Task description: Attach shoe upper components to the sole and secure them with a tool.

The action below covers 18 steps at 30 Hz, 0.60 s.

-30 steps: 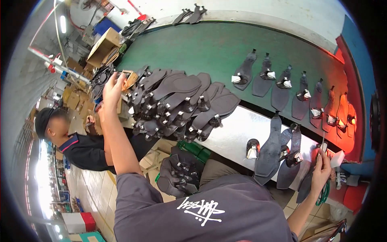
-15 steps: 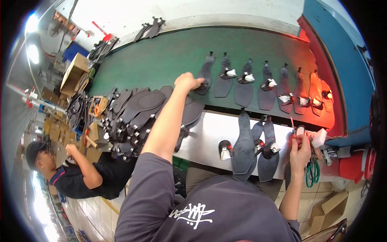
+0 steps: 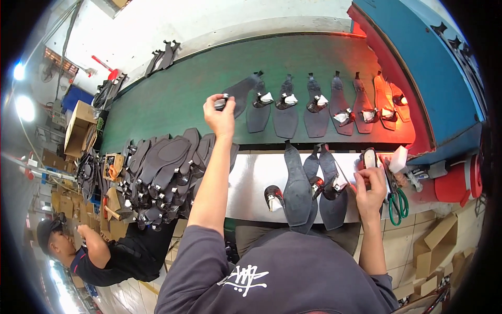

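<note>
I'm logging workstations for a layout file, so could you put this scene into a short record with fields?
Left hand: holds a dark sandal near its strap, over the green surface
Right hand: pinches a thin stick, kind unclear
On green surface: row of strapped sandals, white stuffing showing; right end lit red
On metal ledge: several loose sandal soles
Beside right hand: green-handled scissors
Left of left forearm: heaped dark soles
Far left: co-worker, dark cap

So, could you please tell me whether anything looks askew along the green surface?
The dark sole in the left hand looks askew: it slants, while most soles in the row beside it point nearly straight away.
</note>
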Each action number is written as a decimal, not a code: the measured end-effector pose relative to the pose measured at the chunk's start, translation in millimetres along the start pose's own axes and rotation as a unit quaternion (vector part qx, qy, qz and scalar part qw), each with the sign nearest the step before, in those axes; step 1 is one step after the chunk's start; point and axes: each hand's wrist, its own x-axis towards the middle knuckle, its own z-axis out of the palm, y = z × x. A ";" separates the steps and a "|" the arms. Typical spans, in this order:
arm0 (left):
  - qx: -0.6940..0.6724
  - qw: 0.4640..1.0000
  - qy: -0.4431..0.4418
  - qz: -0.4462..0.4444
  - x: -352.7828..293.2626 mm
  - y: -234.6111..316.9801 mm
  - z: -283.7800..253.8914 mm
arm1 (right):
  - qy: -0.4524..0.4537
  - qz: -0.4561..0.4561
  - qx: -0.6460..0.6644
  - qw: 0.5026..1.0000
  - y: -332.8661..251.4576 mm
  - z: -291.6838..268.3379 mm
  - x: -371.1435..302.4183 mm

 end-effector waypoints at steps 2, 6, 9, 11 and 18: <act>-0.213 0.969 -0.046 -0.112 -20.9 47.5 -8.0 | -0.024 0.019 0.081 0.996 -4.2 -2.6 1.8; -0.330 0.887 -0.149 -0.287 -88.0 97.5 -42.0 | -0.136 0.048 0.390 0.910 -38.8 21.8 12.1; -0.340 0.798 -0.236 -0.438 -140.3 131.1 -62.7 | -0.150 -0.002 0.566 0.811 -75.1 40.5 20.2; -0.385 0.744 -0.261 -0.481 -167.5 118.4 -76.7 | -0.186 0.020 0.604 0.774 -92.9 38.9 17.7; -0.371 0.765 -0.367 -0.378 -174.7 104.1 -91.9 | -0.204 0.065 0.562 0.799 -105.7 26.9 8.1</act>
